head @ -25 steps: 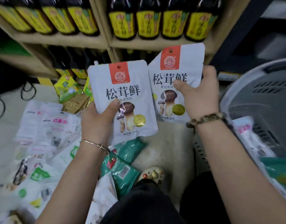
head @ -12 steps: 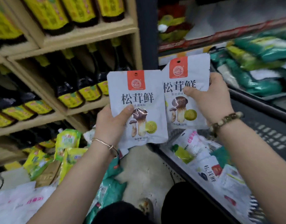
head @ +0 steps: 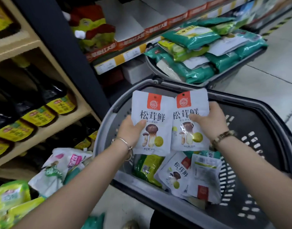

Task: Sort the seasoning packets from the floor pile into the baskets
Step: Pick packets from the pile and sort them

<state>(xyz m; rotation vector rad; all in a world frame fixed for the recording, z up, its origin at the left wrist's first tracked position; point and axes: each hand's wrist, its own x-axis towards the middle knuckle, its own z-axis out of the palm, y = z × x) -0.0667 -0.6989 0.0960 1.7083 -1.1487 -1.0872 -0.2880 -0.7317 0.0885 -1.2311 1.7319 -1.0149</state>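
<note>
The left grip [head: 128, 132] holds one mushroom packet [head: 151, 111] and the right grip [head: 210, 123] holds its twin [head: 186, 104], both over the grey basket [head: 104, 124] (a matching packet [head: 175, 175] lies inside). Go low, then let go.

"松茸鲜" on white packets [head: 151, 123]

Centre frame: left hand [head: 130, 133] grips a white mushroom packet [head: 152, 113], thumb on its face. Right hand [head: 210, 123] grips a second packet [head: 190, 104] of the same print, edges touching. Both are held over a grey basket [head: 100, 134] containing loose packets [head: 176, 176], white and green. Upper right: second basket [head: 231, 76] heaped with green bags [head: 198, 71]. Lower left: floor pile [head: 59, 166]. Left: dark bottles [head: 48, 91] on wooden shelves [head: 59, 126].
</note>
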